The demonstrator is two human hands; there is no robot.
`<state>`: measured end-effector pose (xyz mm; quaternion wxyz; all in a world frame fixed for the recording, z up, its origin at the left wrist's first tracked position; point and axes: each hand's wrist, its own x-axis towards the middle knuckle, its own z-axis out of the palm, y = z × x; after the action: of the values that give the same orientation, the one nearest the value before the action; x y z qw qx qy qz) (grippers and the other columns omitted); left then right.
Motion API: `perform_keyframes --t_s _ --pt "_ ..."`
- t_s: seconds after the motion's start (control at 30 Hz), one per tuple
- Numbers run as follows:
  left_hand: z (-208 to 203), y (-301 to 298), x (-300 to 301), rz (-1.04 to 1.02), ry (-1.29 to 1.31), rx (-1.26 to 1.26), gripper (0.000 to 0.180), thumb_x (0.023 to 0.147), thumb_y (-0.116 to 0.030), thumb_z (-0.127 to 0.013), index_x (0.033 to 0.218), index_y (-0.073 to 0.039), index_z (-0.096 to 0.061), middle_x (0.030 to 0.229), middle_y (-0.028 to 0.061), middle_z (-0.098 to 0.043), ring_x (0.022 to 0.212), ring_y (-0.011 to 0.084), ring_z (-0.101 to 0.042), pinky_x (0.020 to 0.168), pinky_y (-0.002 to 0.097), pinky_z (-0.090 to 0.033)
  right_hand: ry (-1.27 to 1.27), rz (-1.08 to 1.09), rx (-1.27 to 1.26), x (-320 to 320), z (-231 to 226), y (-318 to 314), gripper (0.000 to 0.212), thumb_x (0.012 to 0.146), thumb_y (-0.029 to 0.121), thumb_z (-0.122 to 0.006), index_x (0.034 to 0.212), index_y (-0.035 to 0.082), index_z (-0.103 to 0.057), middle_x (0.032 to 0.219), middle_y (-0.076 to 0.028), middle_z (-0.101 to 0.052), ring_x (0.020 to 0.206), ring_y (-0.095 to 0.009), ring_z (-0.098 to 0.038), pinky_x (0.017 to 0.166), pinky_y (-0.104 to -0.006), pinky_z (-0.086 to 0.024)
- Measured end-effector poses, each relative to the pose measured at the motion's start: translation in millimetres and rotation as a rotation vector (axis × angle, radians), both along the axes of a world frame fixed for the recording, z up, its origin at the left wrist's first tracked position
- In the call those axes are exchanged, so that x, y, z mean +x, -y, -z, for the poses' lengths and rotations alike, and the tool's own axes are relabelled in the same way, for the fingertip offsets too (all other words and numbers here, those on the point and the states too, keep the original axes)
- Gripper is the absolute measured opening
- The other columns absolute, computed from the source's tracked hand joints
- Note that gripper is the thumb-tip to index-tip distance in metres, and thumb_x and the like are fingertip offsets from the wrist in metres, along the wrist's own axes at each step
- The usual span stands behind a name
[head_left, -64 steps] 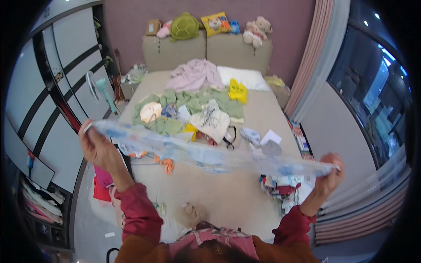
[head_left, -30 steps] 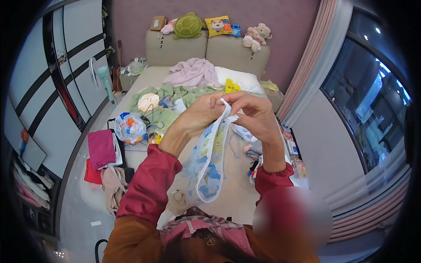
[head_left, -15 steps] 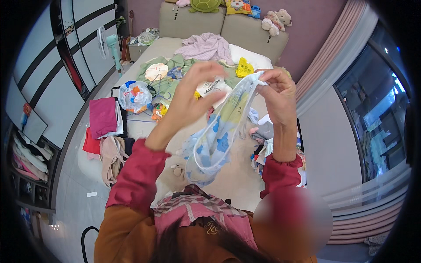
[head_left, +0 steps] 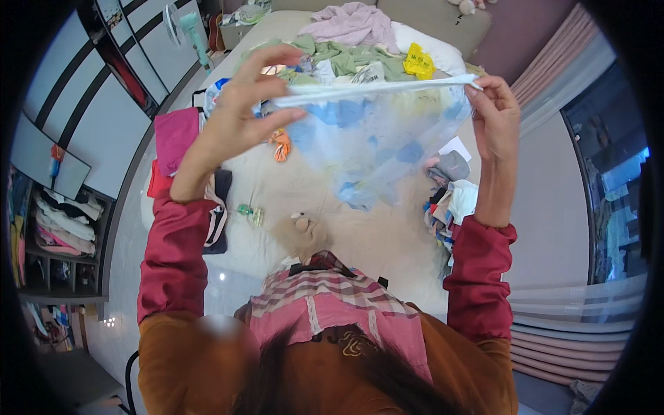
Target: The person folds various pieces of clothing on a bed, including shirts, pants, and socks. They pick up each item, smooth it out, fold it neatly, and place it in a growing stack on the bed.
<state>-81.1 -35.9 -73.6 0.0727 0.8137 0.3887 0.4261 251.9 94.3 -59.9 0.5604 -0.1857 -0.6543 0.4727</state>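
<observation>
A thin, sheer white cloth (head_left: 387,135) with blue and pale yellow patches is spread out in front of me above the bed. My right hand (head_left: 496,111) pinches one end of its white banded edge between thumb and fingers. That edge runs almost straight across to my left hand (head_left: 242,104), whose thumb and fingers are spread apart around the other end. Whether the left fingers touch the band cannot be made out. The body of the cloth fans out below the edge, somewhat blurred.
Below lies the bed (head_left: 373,249), with a brown plush toy (head_left: 302,232) and a small green item (head_left: 250,213). Folded clothes (head_left: 176,138) are stacked left, another clothes pile (head_left: 453,207) right. Behind are a yellow bag (head_left: 418,62), a green blanket (head_left: 332,59) and a lilac blanket (head_left: 353,24).
My hands have moved apart, left hand to the left and right hand to the right. The cloth, hanging in a loop before, is now stretched out sideways. The view has tilted down.
</observation>
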Motion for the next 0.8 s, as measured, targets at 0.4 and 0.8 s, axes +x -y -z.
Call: perform_keyframes --t_s 0.4,0.8 --pt "11 -103 -4 0.113 0.974 -0.675 0.013 0.085 -0.015 -0.065 0.084 -0.005 -0.058 0.078 0.0018 -0.063 0.065 0.0068 -0.058 0.057 0.0211 -0.046 -0.188 -0.021 -0.46 -10 30 -42 0.015 0.076 -0.001 -0.067 0.087 0.006 -0.059 0.075 -0.001 -0.061 0.066 -0.008 -0.057 0.057 -0.0209 -0.044" --pt "65 -133 116 -0.129 1.004 -0.4 0.02 0.081 -0.008 -0.068 0.093 -0.003 -0.053 0.066 0.0006 -0.061 0.054 0.0038 -0.049 0.046 0.0191 -0.035 0.08 0.635 0.04 -97 63 -13 0.011 0.072 0.003 -0.066 0.08 0.002 -0.059 0.071 -0.005 -0.059 0.061 -0.012 -0.055 0.056 -0.0258 -0.045"
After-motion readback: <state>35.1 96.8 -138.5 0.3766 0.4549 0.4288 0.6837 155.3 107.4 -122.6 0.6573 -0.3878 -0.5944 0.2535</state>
